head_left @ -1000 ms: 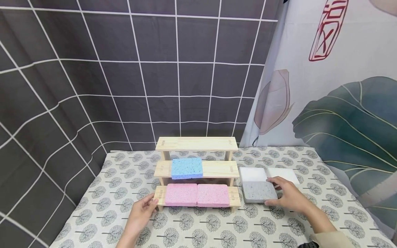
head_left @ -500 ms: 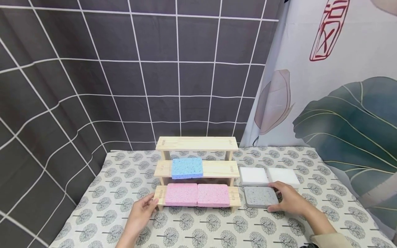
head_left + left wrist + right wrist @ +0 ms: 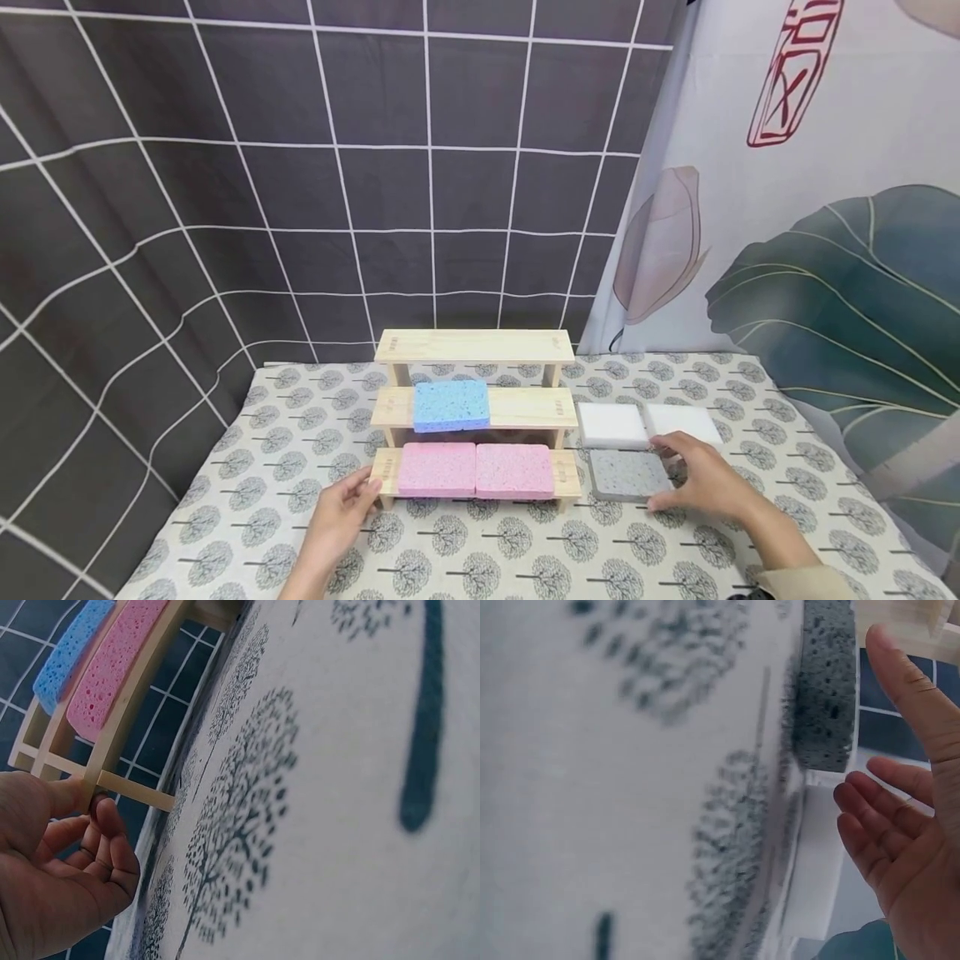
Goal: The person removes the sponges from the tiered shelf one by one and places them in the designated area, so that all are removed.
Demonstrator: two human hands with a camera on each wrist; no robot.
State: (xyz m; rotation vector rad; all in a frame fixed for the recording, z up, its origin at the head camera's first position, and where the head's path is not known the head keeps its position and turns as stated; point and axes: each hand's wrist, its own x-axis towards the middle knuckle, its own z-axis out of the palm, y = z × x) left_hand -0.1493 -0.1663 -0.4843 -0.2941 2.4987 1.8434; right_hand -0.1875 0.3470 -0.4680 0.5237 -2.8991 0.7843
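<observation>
— Dark curtain [image 3: 300,167] with a white grid hangs at the back, and a pale leaf-print curtain [image 3: 825,250] sits at three o'clock. What is on the desk?

— A cloth with small tree prints [image 3: 525,550] covers the desk. At twelve o'clock of its middle stands a wooden three-step shelf [image 3: 475,346]. A blue sponge [image 3: 451,405] lies on the middle step, toward its nine o'clock end. Two pink sponges [image 3: 476,470] lie side by side on the bottom step, touching each other.

— And the left hand?

— The left hand [image 3: 341,518] is at seven o'clock of the shelf. In the left wrist view the thumb and fingertips [image 3: 101,806] pinch the corner of the bottom step, the other fingers loosely curled.

— The right one?

— The right hand [image 3: 705,479] is at three o'clock of the shelf, beside a gray sponge [image 3: 628,473] that lies flat on the cloth just off the end of the bottom step. The fingers are spread and nearly straight; in the head view the fingertips reach the sponge's three o'clock edge, while the right wrist view shows the palm open and a gap between the fingers [image 3: 881,817] and the sponge. I cannot tell whether they touch.

— Anything else nearby?

— Two white sponges [image 3: 648,423] lie side by side at twelve o'clock of the gray one, just beside it.
</observation>
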